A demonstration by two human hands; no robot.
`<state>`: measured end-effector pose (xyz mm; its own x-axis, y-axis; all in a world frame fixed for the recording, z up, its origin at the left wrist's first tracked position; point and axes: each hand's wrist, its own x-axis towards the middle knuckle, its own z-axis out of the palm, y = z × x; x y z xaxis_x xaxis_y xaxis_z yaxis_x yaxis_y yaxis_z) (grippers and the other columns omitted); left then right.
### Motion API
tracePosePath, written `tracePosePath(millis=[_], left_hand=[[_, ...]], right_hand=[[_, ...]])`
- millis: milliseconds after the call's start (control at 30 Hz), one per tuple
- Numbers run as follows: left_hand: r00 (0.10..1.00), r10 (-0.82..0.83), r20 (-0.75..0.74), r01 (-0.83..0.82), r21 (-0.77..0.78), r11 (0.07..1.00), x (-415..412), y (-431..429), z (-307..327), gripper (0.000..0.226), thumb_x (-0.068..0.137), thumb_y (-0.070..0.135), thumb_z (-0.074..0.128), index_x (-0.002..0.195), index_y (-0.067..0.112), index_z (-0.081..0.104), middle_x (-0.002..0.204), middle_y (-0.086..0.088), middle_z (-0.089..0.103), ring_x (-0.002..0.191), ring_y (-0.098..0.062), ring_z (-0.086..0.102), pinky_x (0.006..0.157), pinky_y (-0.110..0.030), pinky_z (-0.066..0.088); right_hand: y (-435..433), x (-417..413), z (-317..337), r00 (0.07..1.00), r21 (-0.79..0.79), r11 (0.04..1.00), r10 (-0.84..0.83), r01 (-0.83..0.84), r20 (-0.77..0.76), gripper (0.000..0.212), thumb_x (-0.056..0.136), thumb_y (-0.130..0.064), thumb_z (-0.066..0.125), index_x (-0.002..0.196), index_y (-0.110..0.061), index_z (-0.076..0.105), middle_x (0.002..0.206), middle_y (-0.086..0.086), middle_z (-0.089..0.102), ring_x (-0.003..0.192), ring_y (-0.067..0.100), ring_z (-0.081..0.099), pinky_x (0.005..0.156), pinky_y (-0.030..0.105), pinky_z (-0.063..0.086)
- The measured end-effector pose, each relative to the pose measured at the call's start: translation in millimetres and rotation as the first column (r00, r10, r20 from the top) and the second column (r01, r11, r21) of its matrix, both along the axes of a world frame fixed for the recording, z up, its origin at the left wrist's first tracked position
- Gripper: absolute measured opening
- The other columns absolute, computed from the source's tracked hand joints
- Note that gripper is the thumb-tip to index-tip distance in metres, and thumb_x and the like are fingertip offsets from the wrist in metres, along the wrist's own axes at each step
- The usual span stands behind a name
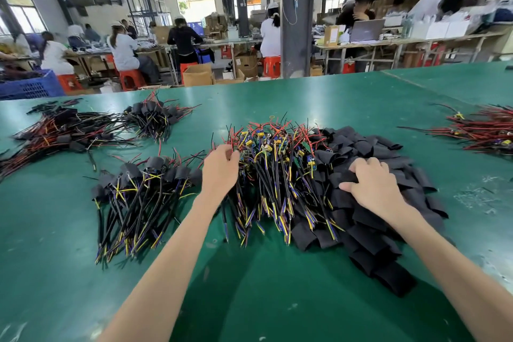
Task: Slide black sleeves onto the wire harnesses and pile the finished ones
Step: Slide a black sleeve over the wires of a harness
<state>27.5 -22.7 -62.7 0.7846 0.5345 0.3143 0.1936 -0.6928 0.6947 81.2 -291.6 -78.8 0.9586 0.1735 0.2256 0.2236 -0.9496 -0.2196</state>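
Observation:
A heap of bare wire harnesses (273, 172) with small circuit boards and red, black, yellow and blue wires lies at the table's centre. To its right spreads a heap of flat black sleeves (369, 228). My left hand (220, 168) reaches into the left edge of the bare harness heap, its fingers curled among the wires. My right hand (370, 182) lies on the sleeve heap, fingers curled and pinching a black sleeve. A pile of sleeved harnesses (144, 194) sits to the left of my left arm.
More sleeved harnesses lie at the far left (63, 130) and behind (155, 116). A bundle of red wires (483, 133) lies at the right edge. The green table (277, 300) runs toward me. A blue crate (30, 86) and seated workers are beyond it.

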Motion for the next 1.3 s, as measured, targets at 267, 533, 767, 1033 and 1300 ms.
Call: tracePosePath(millis=[267, 533, 767, 1033, 1300], left_hand=[[0.999, 0.013, 0.041, -0.008, -0.129, 0.992, 17, -3, 16, 0.019, 0.086, 0.022, 0.066, 0.086, 0.005, 0.073, 0.075, -0.015, 0.064, 0.077, -0.027, 0.056, 0.070, -0.029, 0.038], [0.991, -0.066, 0.118, 0.111, -0.429, 0.896, 22, -6, 34, 0.019, 0.094, -0.001, 0.047, 0.080, 0.004, 0.058, 0.076, -0.013, 0.056, 0.059, -0.019, 0.049, 0.066, -0.027, 0.044], [0.964, -0.185, 0.189, 0.261, -0.797, 0.545, 27, -19, 59, 0.019, 0.096, 0.005, 0.042, 0.077, 0.007, 0.040, 0.048, -0.006, 0.057, 0.034, -0.007, 0.026, 0.033, -0.014, 0.017], [0.996, -0.082, 0.045, 0.090, -0.234, 0.968, 13, -15, 57, 0.048, 0.089, 0.027, 0.058, 0.043, 0.012, 0.051, 0.029, 0.007, 0.040, 0.033, -0.007, 0.033, 0.044, -0.020, 0.033], [0.879, -0.429, 0.209, 0.454, -0.093, 0.886, -31, -8, 50, 0.028, 0.094, 0.024, 0.057, 0.069, 0.035, 0.066, 0.047, 0.012, 0.049, 0.055, -0.009, 0.043, 0.065, -0.024, 0.039]], right_hand=[[7, -2, -4, 0.995, 0.033, 0.997, 0.065, -0.067, 0.070, 0.045, 0.085, -0.039, 0.064, 0.119, -0.013, 0.050, 0.118, 0.009, 0.048, 0.114, 0.030, 0.042, 0.089, 0.042, 0.038], [8, -1, -4, 0.989, 0.098, 0.991, 0.084, -0.096, 0.124, 0.040, 0.085, -0.037, 0.065, 0.114, -0.013, 0.053, 0.113, 0.009, 0.050, 0.110, 0.031, 0.043, 0.088, 0.043, 0.036], [9, -2, -3, 0.982, 0.119, 0.984, 0.114, -0.132, 0.151, 0.038, 0.085, -0.035, 0.066, 0.114, -0.013, 0.053, 0.113, 0.008, 0.050, 0.110, 0.031, 0.044, 0.087, 0.043, 0.036], [11, -5, -1, 0.971, 0.178, 0.967, 0.151, -0.185, 0.187, 0.036, 0.084, -0.031, 0.067, 0.111, -0.012, 0.055, 0.112, 0.008, 0.050, 0.108, 0.030, 0.044, 0.086, 0.043, 0.034], [13, -7, 1, 0.949, 0.308, 0.905, 0.236, -0.293, 0.209, 0.036, 0.081, -0.024, 0.072, 0.110, -0.008, 0.057, 0.107, 0.009, 0.051, 0.105, 0.029, 0.045, 0.090, 0.044, 0.038]])
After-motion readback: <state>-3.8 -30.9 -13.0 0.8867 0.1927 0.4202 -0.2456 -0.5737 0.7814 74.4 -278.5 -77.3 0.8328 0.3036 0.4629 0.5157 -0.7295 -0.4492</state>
